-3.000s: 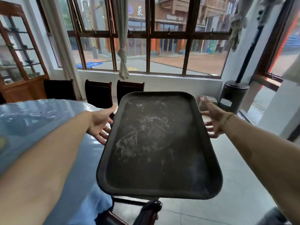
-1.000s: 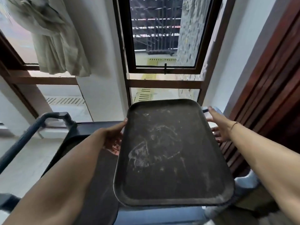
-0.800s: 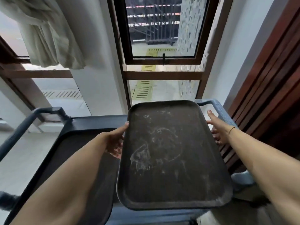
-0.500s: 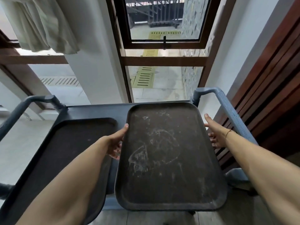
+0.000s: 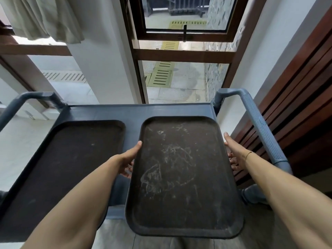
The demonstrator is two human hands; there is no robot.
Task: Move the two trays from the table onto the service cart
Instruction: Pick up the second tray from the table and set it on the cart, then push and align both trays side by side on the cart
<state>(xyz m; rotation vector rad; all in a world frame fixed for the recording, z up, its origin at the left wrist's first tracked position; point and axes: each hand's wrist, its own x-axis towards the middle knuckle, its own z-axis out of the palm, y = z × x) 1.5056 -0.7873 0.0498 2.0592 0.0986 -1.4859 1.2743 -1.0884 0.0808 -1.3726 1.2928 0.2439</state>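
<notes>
Scuffed tray (image 5: 181,175) held over right half of service cart (image 5: 133,110), near end overhanging. Left hand (image 5: 128,159) and right hand (image 5: 235,153) clamped on its long edges. Second tray (image 5: 68,159) lying flat on cart's left half. Window (image 5: 183,56) beyond.

Service cart (image 5: 161,109) top, seen from above. The left half is occupied by a dark tray (image 5: 68,159); the right half lies beneath a second, scuffed tray (image 5: 181,173) whose near end overhangs the cart's front edge. A narrow bare strip (image 5: 132,133) separates the two trays; the left hand (image 5: 128,159) fills its near part. On the right, the right hand (image 5: 235,151) sits between tray rim and the grey handle rail (image 5: 260,126). A bare band runs along the far rim.
</notes>
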